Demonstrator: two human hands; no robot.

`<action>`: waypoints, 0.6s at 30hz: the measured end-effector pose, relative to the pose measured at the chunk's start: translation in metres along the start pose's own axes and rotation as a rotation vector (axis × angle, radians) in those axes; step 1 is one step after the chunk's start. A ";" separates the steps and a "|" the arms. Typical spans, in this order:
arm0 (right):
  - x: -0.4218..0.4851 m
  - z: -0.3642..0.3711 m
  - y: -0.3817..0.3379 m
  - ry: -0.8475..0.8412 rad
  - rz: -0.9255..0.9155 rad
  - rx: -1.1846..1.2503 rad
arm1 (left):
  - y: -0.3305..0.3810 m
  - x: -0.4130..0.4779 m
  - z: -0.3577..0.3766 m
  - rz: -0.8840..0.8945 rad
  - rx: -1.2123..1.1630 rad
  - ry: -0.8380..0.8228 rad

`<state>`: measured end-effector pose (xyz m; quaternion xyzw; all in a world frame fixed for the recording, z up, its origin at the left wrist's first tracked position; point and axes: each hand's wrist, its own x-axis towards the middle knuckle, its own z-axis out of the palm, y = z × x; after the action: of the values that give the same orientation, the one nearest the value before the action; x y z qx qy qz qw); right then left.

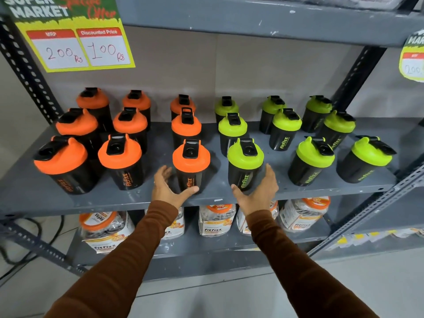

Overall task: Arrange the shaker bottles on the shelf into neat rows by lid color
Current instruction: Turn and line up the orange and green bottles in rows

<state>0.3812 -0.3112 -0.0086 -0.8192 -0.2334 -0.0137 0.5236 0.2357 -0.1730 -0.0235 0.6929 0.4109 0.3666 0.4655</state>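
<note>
- At a grey metal shelf [218,193], we see shaker bottles already sorted: orange lids in three files on the left half, green lids in three files on the right half, all upright
- Our left hand [168,189] is spread open around the base of the front orange-lidded bottle [191,165], thumb at its foot, fingers beside its left flank; it cups the bottle without clamping, and we cannot tell whether skin touches plastic
- Our right hand [259,191] is likewise open around the front green-lidded bottle [244,167], thumb near its base, fingers at its right side, nothing lifted
- The risk we judge nearest: both bottles stand near the shelf's front edge, so a pull toward us could tip one off onto the jars [216,220] on the tier below
- A push low on a tall bottle may topple it backward into the bottle just behind, and the files stand close enough for one fall to spread
- The rightmost green bottles [367,160] sit unevenly spaced, the outer one near the upright post; sliding it sideways could knock it against the frame
- Nudging both front bottles at once could skew them differently and break the front line we are trying to square
</note>
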 end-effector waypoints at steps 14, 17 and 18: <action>-0.040 0.083 -0.056 -0.295 0.092 0.147 | -0.028 0.034 -0.088 -0.051 0.074 0.299; -0.033 0.090 -0.054 -0.348 0.137 0.161 | -0.021 0.043 -0.096 -0.093 0.092 0.251; -0.031 0.091 -0.052 -0.358 0.148 0.145 | -0.021 0.044 -0.098 -0.104 0.102 0.248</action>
<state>0.3127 -0.2261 -0.0132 -0.7837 -0.2624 0.1872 0.5309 0.1612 -0.0943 -0.0084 0.6427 0.5186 0.4036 0.3938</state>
